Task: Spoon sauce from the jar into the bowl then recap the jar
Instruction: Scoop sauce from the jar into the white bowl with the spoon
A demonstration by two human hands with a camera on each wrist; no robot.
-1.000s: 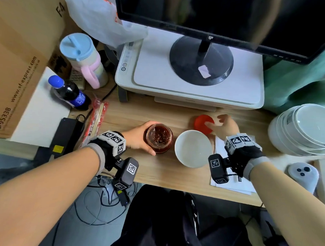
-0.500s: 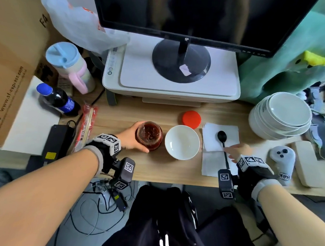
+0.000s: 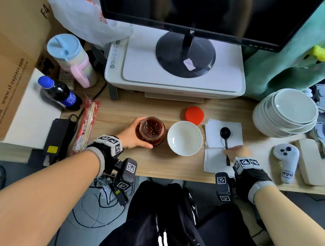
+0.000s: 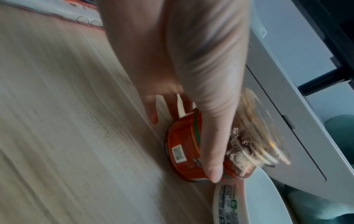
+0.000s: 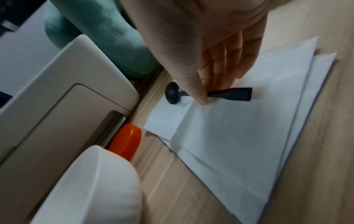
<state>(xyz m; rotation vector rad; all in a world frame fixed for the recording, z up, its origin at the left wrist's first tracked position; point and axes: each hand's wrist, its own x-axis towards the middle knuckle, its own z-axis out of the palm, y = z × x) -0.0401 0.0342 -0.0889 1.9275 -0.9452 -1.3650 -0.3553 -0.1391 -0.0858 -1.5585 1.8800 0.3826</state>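
Observation:
An open glass jar (image 3: 152, 130) of dark red sauce stands on the wooden desk, and my left hand (image 3: 133, 135) grips its side; the left wrist view shows the thumb across the jar's (image 4: 216, 145) red label. An empty white bowl (image 3: 184, 138) sits just right of the jar. The red lid (image 3: 194, 115) lies on the desk behind the bowl. A black spoon (image 3: 225, 137) lies on white napkins (image 3: 214, 159). My right hand (image 3: 236, 150) pinches the spoon's (image 5: 229, 94) handle at mid-length while the spoon still lies on the napkins.
A white printer (image 3: 175, 75) with a monitor stand on it fills the back. A stack of white bowls (image 3: 287, 112) stands at the right, with a white controller (image 3: 286, 162) near the front edge. A cola bottle (image 3: 59, 93), a pastel cup (image 3: 71, 59) and a black adapter (image 3: 57, 137) sit at the left.
My right hand left the red lid behind the bowl, moved right and toward me, and came down onto the spoon's handle. My left hand stayed on the jar.

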